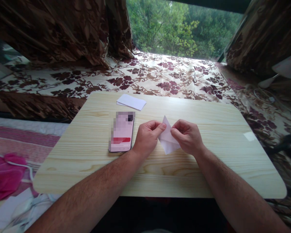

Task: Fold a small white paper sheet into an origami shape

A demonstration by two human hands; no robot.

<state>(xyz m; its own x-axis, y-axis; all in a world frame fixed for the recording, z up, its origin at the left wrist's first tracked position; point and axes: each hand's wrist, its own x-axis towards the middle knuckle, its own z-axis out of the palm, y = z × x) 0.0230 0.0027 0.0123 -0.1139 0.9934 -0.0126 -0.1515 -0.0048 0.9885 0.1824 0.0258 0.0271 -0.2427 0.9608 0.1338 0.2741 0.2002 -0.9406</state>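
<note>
A small folded sheet of white paper [169, 147] is held between my two hands over the middle of the wooden table. My left hand [147, 135] pinches its left edge, thumb on top. On the other side, my right hand [188, 136] grips the right edge with thumb and curled fingers, which cover part of it. One corner of the paper points away from me, and a fold line crosses its lower part. To the left of my left hand lies a phone [122, 132], its screen lit and partly pixelated.
A stack of white paper slips [131, 101] lies near the far edge of the light wooden table [82, 161]. A whitish patch [249, 136] marks the table's right side. Beyond are a floral-covered ledge [169, 74], curtains and a window. Pink cloth [5, 178] and a white cable sit at left.
</note>
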